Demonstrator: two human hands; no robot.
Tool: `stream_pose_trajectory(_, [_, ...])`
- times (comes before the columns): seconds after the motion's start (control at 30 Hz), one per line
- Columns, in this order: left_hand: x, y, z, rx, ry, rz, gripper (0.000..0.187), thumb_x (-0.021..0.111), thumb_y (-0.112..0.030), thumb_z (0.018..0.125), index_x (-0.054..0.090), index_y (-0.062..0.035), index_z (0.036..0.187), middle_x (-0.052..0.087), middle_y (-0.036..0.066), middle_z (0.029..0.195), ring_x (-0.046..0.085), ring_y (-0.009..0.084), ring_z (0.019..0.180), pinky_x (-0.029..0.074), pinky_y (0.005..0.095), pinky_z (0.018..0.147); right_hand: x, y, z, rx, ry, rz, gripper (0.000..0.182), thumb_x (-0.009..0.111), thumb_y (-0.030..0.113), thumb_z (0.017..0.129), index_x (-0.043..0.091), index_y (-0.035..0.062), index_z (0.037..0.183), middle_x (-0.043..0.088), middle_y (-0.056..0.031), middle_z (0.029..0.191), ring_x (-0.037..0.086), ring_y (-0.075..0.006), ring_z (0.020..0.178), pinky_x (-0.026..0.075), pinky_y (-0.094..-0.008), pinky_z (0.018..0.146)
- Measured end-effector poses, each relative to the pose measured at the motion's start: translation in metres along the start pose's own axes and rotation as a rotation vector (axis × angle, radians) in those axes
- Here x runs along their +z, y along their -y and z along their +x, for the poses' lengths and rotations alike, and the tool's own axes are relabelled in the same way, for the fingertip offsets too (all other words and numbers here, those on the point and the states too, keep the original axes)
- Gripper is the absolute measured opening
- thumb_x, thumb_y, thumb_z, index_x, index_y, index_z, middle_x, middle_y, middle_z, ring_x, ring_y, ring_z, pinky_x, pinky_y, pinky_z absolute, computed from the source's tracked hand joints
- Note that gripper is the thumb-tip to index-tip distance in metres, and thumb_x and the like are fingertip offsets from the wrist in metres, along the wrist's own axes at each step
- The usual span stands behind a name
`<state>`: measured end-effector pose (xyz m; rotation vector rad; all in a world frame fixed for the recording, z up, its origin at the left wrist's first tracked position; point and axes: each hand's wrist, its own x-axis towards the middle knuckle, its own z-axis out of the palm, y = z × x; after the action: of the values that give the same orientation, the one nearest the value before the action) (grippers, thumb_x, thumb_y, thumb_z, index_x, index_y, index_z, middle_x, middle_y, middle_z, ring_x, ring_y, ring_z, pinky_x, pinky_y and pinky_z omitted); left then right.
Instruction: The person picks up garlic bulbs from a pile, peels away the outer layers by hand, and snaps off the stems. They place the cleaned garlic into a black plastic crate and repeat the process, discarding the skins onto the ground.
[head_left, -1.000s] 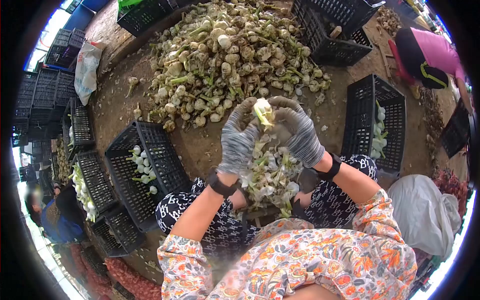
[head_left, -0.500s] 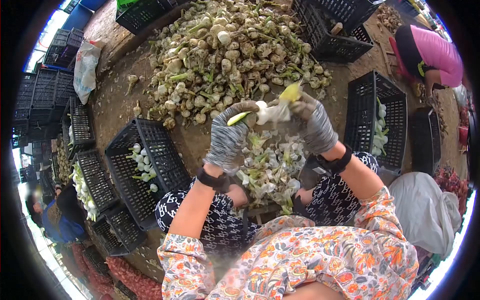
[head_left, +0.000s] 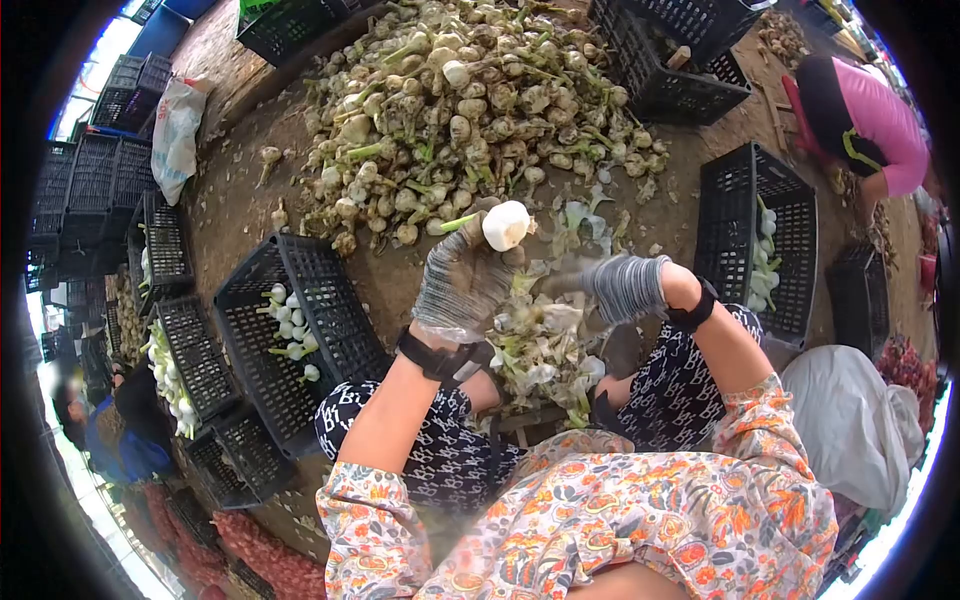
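Note:
In my gloved left hand (head_left: 462,272) is a clean white garlic bulb (head_left: 506,226), its short green stem (head_left: 457,224) poking out on the left side of the fingers. My gloved right hand (head_left: 612,288) is apart from the bulb, lower and to the right; its fingers are smeared by motion. Pale skins drift in the air close by it. Below both hands, between my legs, lies a heap of peeled garlic skins (head_left: 540,350). Ahead of me rises a big pile of unpeeled garlic (head_left: 480,120) with dirty skins and cut stems.
A black crate (head_left: 345,300) with several white bulbs stands at my left, another crate (head_left: 722,215) with bulbs at my right. More crates (head_left: 690,95) are at the back. A person in pink (head_left: 880,110) bends at the far right; another person (head_left: 125,430) is at the left.
The skin has come off the bulb, baring it white in my left hand. My right hand has pulled away, downward, and loose skins are falling.

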<state>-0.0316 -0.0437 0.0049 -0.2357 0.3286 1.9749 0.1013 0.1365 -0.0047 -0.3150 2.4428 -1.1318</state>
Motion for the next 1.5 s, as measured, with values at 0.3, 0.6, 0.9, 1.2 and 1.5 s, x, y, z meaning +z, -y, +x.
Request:
stream_pose_trajectory(0.3, [-0.073,-0.06,-0.035,0.338,-0.585,-0.049,0.027,0.045,-0.012,0.083,0.05,0.006,0.102,0.059,0.023,0.097,0.06,0.0352,0.081,0.056,0.0422,0.066,0.004,-0.045,0.044,0.426,-0.103,-0.057,0.04,0.056,0.035,0.08,0.058,-0.0009,0.098,0.06,-0.0209,0.084,0.059,-0.0315,0.078,0.046,-0.0373,0.069])
stream_pose_trajectory(0.6, [-0.056,-0.16,-0.156,0.94,-0.549,-0.252,0.042,0.05,-0.034,0.087,0.049,0.0055,0.103,0.059,0.014,0.088,0.056,0.0201,0.065,0.048,0.0276,0.054,0.044,-0.176,0.121,0.721,-0.092,-0.141,0.043,0.051,0.029,0.085,0.048,0.0013,0.119,0.05,-0.0159,0.123,0.046,-0.0297,0.114,0.04,-0.0366,0.092])
stream_pose_trajectory(0.9, [-0.024,-0.104,-0.072,0.384,-0.45,0.128,0.025,0.056,-0.028,0.086,0.055,-0.0063,0.099,0.056,0.005,0.086,0.056,0.0125,0.068,0.048,0.0242,0.054,0.048,-0.255,0.202,0.641,-0.257,-0.769,0.038,0.049,0.012,0.082,0.05,0.0048,0.12,0.061,-0.0134,0.106,0.057,-0.0293,0.098,0.046,-0.0411,0.077])
stream_pose_trajectory(1.2, [-0.035,-0.066,-0.05,0.171,-0.585,0.377,0.027,0.056,-0.03,0.086,0.053,-0.0087,0.102,0.058,0.003,0.085,0.054,0.0106,0.065,0.043,0.022,0.053,0.029,-0.267,0.178,0.661,-0.323,-0.596,0.04,0.055,0.017,0.082,0.05,0.0043,0.12,0.054,-0.0163,0.117,0.056,-0.0293,0.096,0.048,-0.039,0.08])
stream_pose_trajectory(1.5, [-0.05,-0.007,-0.016,0.417,-0.39,1.2,0.062,0.068,-0.002,0.072,0.039,-0.0013,0.126,0.05,0.012,0.116,0.051,0.0197,0.098,0.047,0.0277,0.081,-0.01,-0.04,0.111,0.404,-0.431,0.935,0.034,0.061,0.032,0.082,0.058,0.0008,0.095,0.061,-0.0054,0.075,0.058,-0.0117,0.063,0.048,-0.0251,0.047])
